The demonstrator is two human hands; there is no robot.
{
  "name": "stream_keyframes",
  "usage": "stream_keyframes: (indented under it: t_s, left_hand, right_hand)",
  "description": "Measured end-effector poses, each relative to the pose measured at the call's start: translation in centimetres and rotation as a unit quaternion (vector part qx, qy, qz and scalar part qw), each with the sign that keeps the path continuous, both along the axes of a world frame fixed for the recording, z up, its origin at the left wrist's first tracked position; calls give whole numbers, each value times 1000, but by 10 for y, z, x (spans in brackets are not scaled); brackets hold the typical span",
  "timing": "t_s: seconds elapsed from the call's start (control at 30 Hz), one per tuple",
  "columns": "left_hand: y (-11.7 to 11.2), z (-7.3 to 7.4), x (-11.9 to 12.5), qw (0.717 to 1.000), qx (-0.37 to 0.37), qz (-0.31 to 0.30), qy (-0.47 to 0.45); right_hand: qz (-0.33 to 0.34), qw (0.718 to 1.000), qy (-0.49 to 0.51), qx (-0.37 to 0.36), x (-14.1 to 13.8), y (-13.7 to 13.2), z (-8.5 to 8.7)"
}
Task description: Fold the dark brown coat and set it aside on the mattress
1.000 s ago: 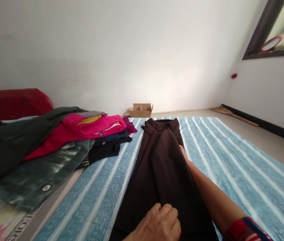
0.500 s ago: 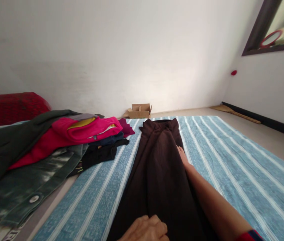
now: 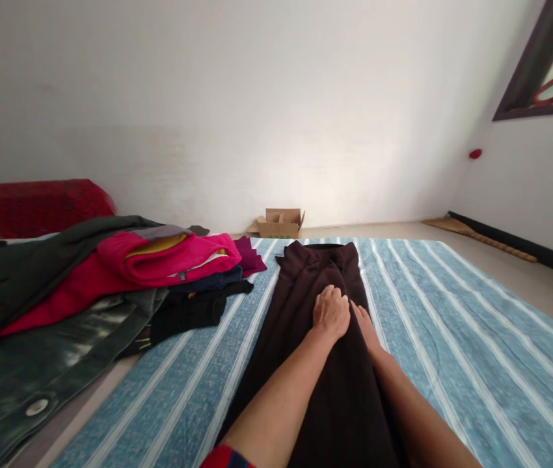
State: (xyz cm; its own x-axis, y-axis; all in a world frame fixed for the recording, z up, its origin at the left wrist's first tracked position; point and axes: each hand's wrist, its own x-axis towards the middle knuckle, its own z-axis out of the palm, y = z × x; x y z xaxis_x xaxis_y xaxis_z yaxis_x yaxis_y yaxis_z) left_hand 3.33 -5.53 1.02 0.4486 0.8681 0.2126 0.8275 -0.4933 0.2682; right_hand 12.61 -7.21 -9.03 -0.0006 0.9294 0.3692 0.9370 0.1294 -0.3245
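I have the dark brown garment (image 3: 339, 390) laid lengthwise on the striped blue sheet (image 3: 442, 312), its long axis running from 12 to 6 o'clock, the open end at 12. What matters most to me is how the hands sit against its 3 o'clock edge. The left hand (image 3: 331, 313) is on top, a little inside that edge, fingers curled down onto the cloth; the right hand (image 3: 367, 325) is just beside it, toward 4 o'clock, right at the edge. Both are at the garment; the left reaches slightly nearer the 12 o'clock end. Whether either set of fingers is closed on fabric I can't tell: the left knuckles cover its fingertips, and the cloth and left hand crowd the right ones.

The left forearm hides part of the garment, and the 6 o'clock end is cut off. Farther out, a clothes pile (image 3: 174, 260) lies toward 10, its far side cropped, and a cardboard box (image 3: 281, 224) sits near 12.
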Motion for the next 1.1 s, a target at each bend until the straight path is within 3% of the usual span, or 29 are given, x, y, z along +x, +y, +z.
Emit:
stream_keyframes:
  t_s: [0.1,0.2,0.3,0.33,0.4,0.47,0.53,0.63,0.8,1.1]
  left_hand:
    - [8,-22,-5,998,32,2,-62]
    - [8,-33,-8,994,54,-4,-90]
    - [6,-35,-6,995,56,-3,-79]
    - [6,-36,-5,996,54,-3,-71]
    - [4,-38,-4,998,44,-9,-54]
    - [3,-39,-4,998,35,-18,-43]
    - [2,-40,-5,998,25,-26,-44]
    - [1,-38,-6,998,-2,-37,-40]
    - [-1,-34,-7,997,-39,-55,-24]
    - [0,-33,-7,995,-55,-80,-8]
  right_hand:
    - [-14,999,36,-29,-2,-3,7]
    - [31,991,127,-10,1,-9,25]
    - [97,955,278,-37,9,-14,46]
    - [92,940,322,-55,13,-14,52]
    - [21,925,372,-82,20,-8,61]
    - [-72,929,351,-86,25,8,70]
    - [-123,951,270,-89,25,33,79]
    - [-138,971,163,-111,23,80,93]
    - [-187,964,113,-152,25,142,98]
    - [-209,956,63,-194,35,172,95]
